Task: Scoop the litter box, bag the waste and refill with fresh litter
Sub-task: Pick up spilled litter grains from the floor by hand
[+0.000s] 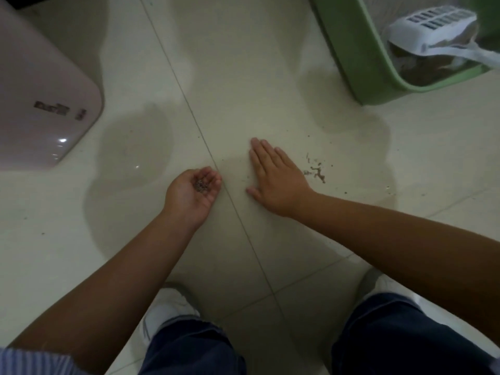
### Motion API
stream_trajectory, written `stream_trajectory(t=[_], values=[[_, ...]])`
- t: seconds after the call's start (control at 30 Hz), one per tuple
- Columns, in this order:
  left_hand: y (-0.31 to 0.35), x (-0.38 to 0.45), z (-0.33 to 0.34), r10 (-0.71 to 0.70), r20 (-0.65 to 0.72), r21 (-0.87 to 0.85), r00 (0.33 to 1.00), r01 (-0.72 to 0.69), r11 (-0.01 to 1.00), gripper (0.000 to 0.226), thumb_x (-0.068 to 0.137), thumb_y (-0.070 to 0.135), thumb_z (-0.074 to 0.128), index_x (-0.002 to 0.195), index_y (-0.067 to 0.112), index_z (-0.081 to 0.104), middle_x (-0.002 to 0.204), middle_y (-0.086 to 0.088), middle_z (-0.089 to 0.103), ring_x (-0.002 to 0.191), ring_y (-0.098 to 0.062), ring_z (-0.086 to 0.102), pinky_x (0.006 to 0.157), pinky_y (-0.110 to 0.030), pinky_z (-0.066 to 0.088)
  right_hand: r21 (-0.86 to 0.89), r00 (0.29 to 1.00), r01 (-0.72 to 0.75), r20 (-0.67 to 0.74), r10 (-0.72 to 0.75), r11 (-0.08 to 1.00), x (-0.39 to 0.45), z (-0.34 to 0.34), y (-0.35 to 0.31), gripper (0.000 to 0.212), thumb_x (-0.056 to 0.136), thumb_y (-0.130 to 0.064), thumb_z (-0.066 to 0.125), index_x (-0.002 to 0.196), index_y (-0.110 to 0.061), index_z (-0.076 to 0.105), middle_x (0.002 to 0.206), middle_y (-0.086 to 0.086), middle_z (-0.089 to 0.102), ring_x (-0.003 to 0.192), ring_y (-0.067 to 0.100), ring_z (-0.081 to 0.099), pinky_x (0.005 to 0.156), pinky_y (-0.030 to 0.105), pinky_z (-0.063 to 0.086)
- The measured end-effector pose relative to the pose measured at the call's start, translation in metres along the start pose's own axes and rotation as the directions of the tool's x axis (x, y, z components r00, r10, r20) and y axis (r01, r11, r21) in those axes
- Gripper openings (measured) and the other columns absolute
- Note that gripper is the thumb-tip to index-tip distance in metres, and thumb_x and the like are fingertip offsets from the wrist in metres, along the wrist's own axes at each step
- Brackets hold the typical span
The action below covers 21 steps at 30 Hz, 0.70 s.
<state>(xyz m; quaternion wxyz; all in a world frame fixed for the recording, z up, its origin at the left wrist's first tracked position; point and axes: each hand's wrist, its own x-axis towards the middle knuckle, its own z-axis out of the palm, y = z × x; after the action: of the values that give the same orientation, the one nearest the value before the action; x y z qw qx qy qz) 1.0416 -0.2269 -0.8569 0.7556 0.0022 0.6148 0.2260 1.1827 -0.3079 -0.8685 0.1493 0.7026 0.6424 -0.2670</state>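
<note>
The spilled litter [315, 171] lies on the tile floor [270, 90] at 3 o'clock of the flat, open right hand [273, 180], light, loose grains best swept into the cupped left hand [193, 189], which holds a few already, while the green box [359, 71] sits at 1 o'clock.

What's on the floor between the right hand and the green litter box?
Head view: a small scatter of spilled litter lies just beside the right hand; past it, bare floor tile with a few stray specks up to the green litter box.
</note>
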Motion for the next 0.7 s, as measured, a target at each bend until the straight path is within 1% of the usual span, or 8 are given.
stream_trajectory(t=[0.13, 0.23, 0.33, 0.4, 0.43, 0.5, 0.6, 0.7], values=[[-0.005, 0.0, 0.004, 0.001, 0.011, -0.024, 1.0, 0.0, 1.0, 0.046, 0.095, 0.006, 0.035, 0.055, 0.003, 0.057, 0.041, -0.002, 0.058, 0.036, -0.01, 0.058, 0.045, -0.016, 0.051, -0.028, 0.994, -0.093, 0.061, 0.094, 0.995, -0.04, 0.021, 0.017, 0.079, 0.094, -0.055, 0.019, 0.145, -0.005, -0.014, 0.154, 0.012, -0.021, 0.143, 0.022, -0.017, 0.113, 0.032, -0.014], [-0.012, -0.003, 0.012, -0.024, 0.032, 0.007, 0.999, 0.024, 1.0, 0.034, 0.095, 0.006, 0.035, 0.066, 0.003, 0.052, 0.041, -0.001, 0.058, 0.036, -0.009, 0.058, 0.045, -0.015, 0.051, -0.039, 0.981, -0.189, 0.03, 0.19, 0.981, -0.061, 0.029, 0.037, 0.082, 0.078, -0.062, -0.01, 0.135, -0.006, -0.025, 0.145, 0.01, -0.031, 0.136, 0.02, -0.027, 0.108, 0.033, -0.017], [-0.019, -0.004, 0.016, -0.068, 0.051, 0.056, 0.996, 0.065, 0.996, 0.031, 0.094, 0.005, 0.036, 0.069, 0.001, 0.053, 0.042, -0.003, 0.058, 0.037, -0.01, 0.059, 0.044, -0.015, 0.052, 0.032, 0.977, -0.214, -0.019, 0.214, 0.976, -0.069, 0.03, 0.056, 0.078, 0.072, -0.055, -0.016, 0.134, -0.008, -0.025, 0.139, 0.005, -0.032, 0.134, 0.017, -0.027, 0.109, 0.031, -0.015], [-0.024, -0.005, 0.019, -0.086, 0.056, 0.09, 0.995, 0.081, 0.993, 0.031, 0.095, 0.006, 0.035, 0.069, 0.001, 0.053, 0.041, -0.003, 0.058, 0.037, -0.011, 0.06, 0.044, -0.016, 0.052, 0.149, 0.96, -0.241, -0.106, 0.258, 0.959, -0.067, 0.024, 0.066, 0.067, 0.09, -0.042, 0.002, 0.144, -0.002, -0.005, 0.15, 0.01, -0.014, 0.144, 0.025, -0.005, 0.114, 0.033, -0.002], [-0.026, -0.006, 0.02, -0.093, 0.055, 0.104, 0.994, 0.087, 0.991, 0.032, 0.095, 0.007, 0.035, 0.07, 0.001, 0.053, 0.041, -0.003, 0.058, 0.037, -0.011, 0.06, 0.043, -0.016, 0.052, 0.197, 0.947, -0.237, -0.171, 0.272, 0.951, -0.064, 0.02, 0.07, 0.058, 0.096, -0.027, 0.02, 0.144, 0.004, 0.014, 0.153, 0.02, 0.01, 0.142, 0.035, 0.017, 0.114, 0.038, 0.013], [-0.03, -0.006, 0.022, -0.104, 0.053, 0.128, 0.993, 0.096, 0.987, 0.033, 0.096, 0.008, 0.035, 0.07, 0.001, 0.053, 0.041, -0.004, 0.058, 0.037, -0.011, 0.06, 0.042, -0.015, 0.051, 0.232, 0.927, -0.192, -0.276, 0.254, 0.954, -0.057, 0.02, 0.08, 0.042, 0.086, -0.008, 0.043, 0.123, 0.011, 0.05, 0.126, 0.032, 0.052, 0.113, 0.047, 0.053, 0.096, 0.047, 0.043], [-0.035, -0.007, 0.024, -0.113, 0.058, 0.15, 0.992, 0.104, 0.983, 0.032, 0.096, 0.008, 0.035, 0.071, 0.001, 0.054, 0.042, -0.004, 0.059, 0.037, -0.011, 0.06, 0.042, -0.016, 0.051, 0.271, 0.928, -0.11, -0.317, 0.196, 0.956, -0.045, 0.016, 0.081, 0.03, 0.076, -0.009, 0.053, 0.096, 0.009, 0.064, 0.096, 0.027, 0.063, 0.083, 0.042, 0.061, 0.074, 0.041, 0.052], [-0.037, -0.007, 0.025, -0.119, 0.064, 0.156, 0.991, 0.108, 0.982, 0.031, 0.096, 0.008, 0.036, 0.072, 0.0, 0.054, 0.043, -0.004, 0.059, 0.039, -0.011, 0.061, 0.043, -0.016, 0.052, 0.282, 0.938, -0.08, -0.302, 0.168, 0.956, -0.035, 0.017, 0.074, 0.017, 0.079, -0.002, 0.054, 0.083, 0.009, 0.066, 0.089, 0.022, 0.063, 0.081, 0.036, 0.06, 0.071, 0.037, 0.051]])
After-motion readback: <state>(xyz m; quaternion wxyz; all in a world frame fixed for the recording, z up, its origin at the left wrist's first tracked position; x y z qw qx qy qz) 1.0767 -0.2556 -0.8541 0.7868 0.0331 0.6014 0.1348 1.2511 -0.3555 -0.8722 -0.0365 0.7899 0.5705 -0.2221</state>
